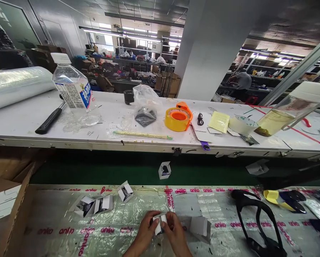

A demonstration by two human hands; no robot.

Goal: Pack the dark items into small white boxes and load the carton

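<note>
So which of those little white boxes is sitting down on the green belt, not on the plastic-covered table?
The lone small white box on the green conveyor belt, beyond the table edge. The other loose boxes lie on the plastic sheet, and both hands hold another.

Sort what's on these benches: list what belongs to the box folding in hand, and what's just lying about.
In use: left hand and right hand both grip a small white box; folded boxes and a flat box blank nearby.

Lying about: water bottle, yellow tape roll, hammer, black strap.
</note>
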